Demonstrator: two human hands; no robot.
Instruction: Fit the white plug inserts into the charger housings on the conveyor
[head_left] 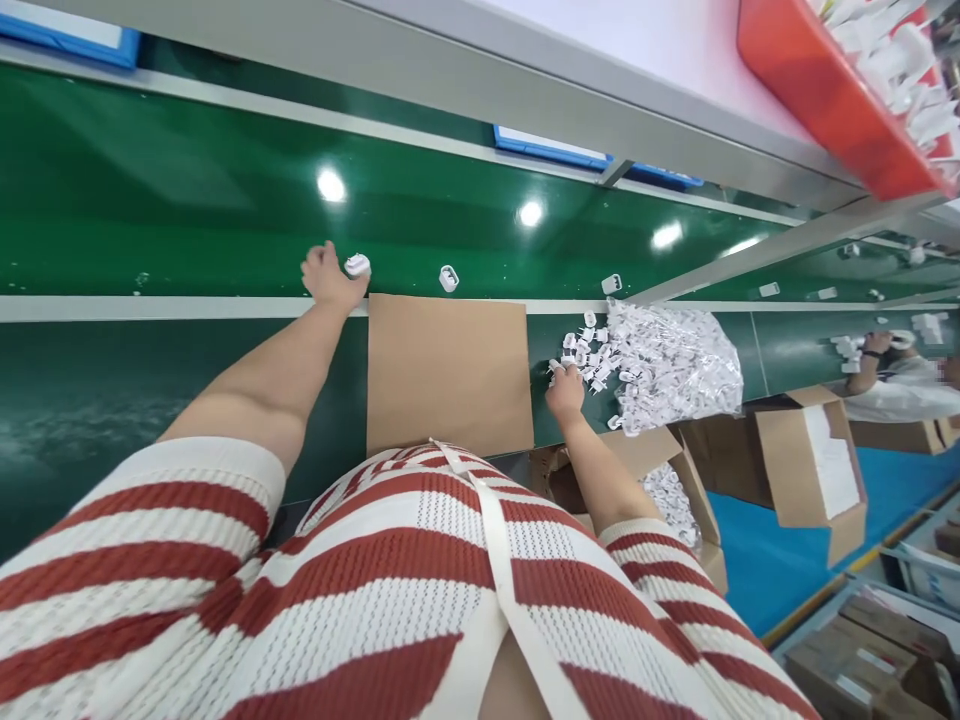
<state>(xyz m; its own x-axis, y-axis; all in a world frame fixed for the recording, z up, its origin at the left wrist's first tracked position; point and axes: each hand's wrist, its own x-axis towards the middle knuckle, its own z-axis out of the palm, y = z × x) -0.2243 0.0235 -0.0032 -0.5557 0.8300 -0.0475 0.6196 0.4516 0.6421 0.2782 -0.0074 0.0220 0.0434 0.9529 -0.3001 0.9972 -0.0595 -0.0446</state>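
The left arm stretches forward, its hand open, fingers parted from the thumb; a white plastic piece lies by the thumb, contact unclear, on the green conveyor belt. A second white piece sits beyond the cardboard sheet, whose near edge meets the striped top. The right hand reaches forward, bent fingers at the loose white pieces; their tips are too obscured to tell a pinch. Beside these, glare blurs the contents of the clear plastic bag. The forearm partly covers an open carton. The frame cuts off the red bin.
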